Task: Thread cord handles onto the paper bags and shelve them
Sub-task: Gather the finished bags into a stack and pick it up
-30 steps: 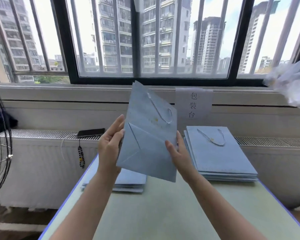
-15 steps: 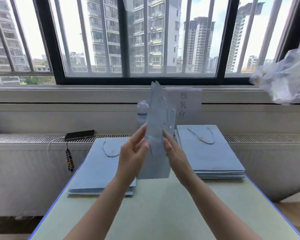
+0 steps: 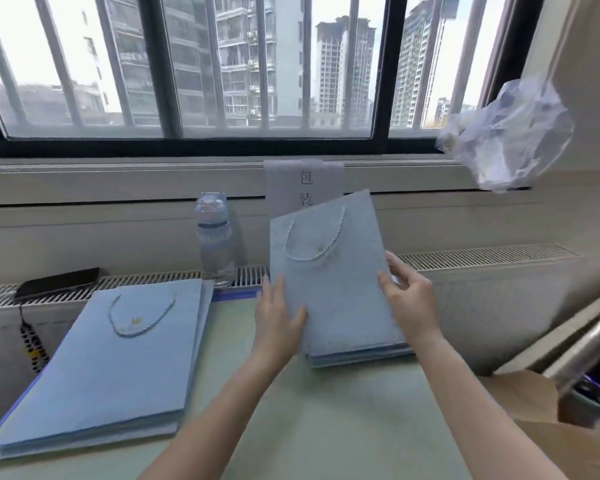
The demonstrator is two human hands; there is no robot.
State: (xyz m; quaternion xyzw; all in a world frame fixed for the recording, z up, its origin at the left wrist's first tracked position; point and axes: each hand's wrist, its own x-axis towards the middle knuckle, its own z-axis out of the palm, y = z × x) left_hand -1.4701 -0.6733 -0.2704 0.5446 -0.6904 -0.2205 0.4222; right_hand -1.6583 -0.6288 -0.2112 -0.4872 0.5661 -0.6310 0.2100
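Two hands forward over the green surface (image 3: 326, 410), forearms reaching in from below. Left hand (image 3: 279, 318) flat, fingers spread, pressing the near-left edge of the paper bag (image 3: 333, 278); right hand (image 3: 407, 299) loosely pinching its right edge. Held edge-on upright half a second ago, now laid face-up, cord handle (image 3: 314, 237) showing, on the right stack (image 3: 361, 355): threaded, likely finished, shelving not yet done. Farther left, second stack (image 3: 111, 368); beyond, water bottle (image 3: 213, 237).
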